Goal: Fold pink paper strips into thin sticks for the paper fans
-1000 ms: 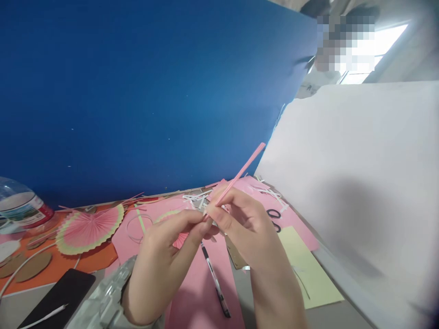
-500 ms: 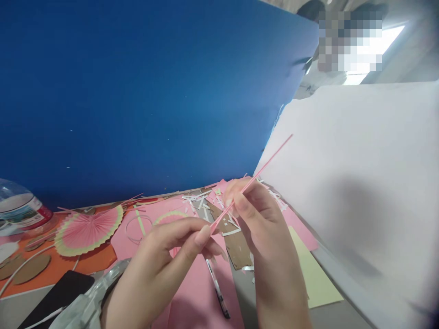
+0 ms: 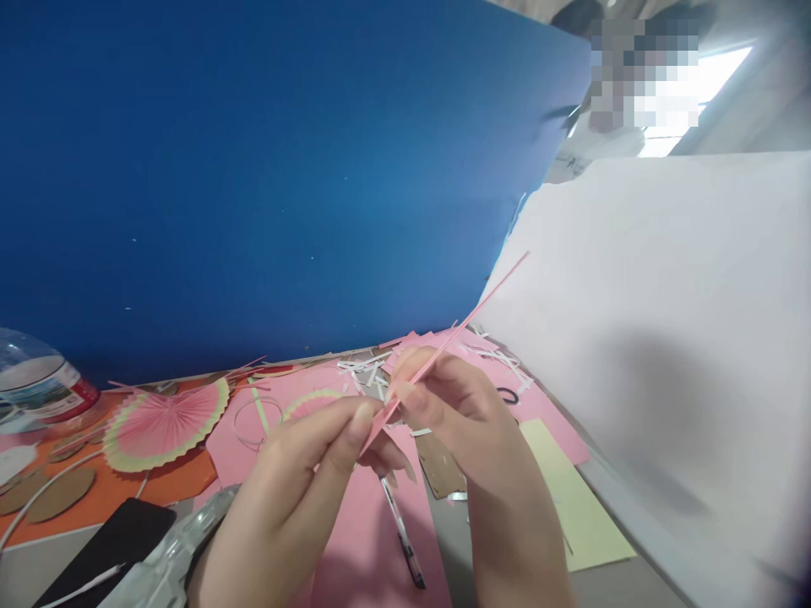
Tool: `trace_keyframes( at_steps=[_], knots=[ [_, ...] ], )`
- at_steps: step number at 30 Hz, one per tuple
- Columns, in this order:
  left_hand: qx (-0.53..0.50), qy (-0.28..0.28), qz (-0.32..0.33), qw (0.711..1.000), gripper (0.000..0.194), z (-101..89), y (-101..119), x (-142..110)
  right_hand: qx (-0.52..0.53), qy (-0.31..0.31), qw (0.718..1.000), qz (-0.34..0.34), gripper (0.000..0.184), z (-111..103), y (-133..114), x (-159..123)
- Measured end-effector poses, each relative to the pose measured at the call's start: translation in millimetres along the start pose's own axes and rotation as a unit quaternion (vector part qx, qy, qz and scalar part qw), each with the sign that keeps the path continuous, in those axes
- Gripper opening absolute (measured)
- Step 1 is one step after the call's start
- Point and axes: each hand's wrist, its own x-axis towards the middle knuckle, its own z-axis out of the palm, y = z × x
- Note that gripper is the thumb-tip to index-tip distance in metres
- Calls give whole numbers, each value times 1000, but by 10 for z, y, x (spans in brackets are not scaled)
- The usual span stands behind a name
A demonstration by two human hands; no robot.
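A thin folded strip of pink paper (image 3: 472, 314) slants up to the right between my hands. My left hand (image 3: 329, 447) pinches its lower end, which opens into a small flap, between thumb and forefinger. My right hand (image 3: 453, 405) grips the strip just above, thumb and fingertips pressed together close to the left fingertips. Under the hands lie pink paper sheets (image 3: 355, 549) and a clear-barrelled pen (image 3: 402, 534). Part of the strip is covered by the right fingers.
On the left are a pleated pink fan with a yellow edge (image 3: 171, 422), a plastic bottle (image 3: 41, 384), cardboard discs (image 3: 60, 494) and a black phone-like slab (image 3: 105, 553). Yellow paper (image 3: 586, 507) lies right. White paper scraps (image 3: 367, 367) lie behind the hands. A blue panel (image 3: 253, 169) stands behind.
My right hand has slid down and left along the strip, nearer my left hand. The strip's lower end now shows as a wider flap, and its tip sits slightly left.
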Motion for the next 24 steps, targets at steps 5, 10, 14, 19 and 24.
trace_keyframes(
  at_steps=[5, 10, 14, 19, 24],
  knots=[
    [-9, 44, 16, 999, 26, 30, -48, -72, -32, 34, 999, -25, 11, 10, -25, 6],
    [-37, 130, 0, 991, 20, 88, -15, -67, -7, 12, 999, -34, 12, 35, -33, 8],
    [32, 149, 22, 988, 10, 84, -18, -45, 27, 3, 999, -35, 13, 70, 3, 10],
    [88, 177, 61, 978, 18, 90, -48, -74, 49, 2, 997, -54, 15, 99, 25, 12],
    [127, 219, 75, 964, 19, 128, -34, -86, 49, 19, 997, -51, 13, 128, 10, 5]
  ],
)
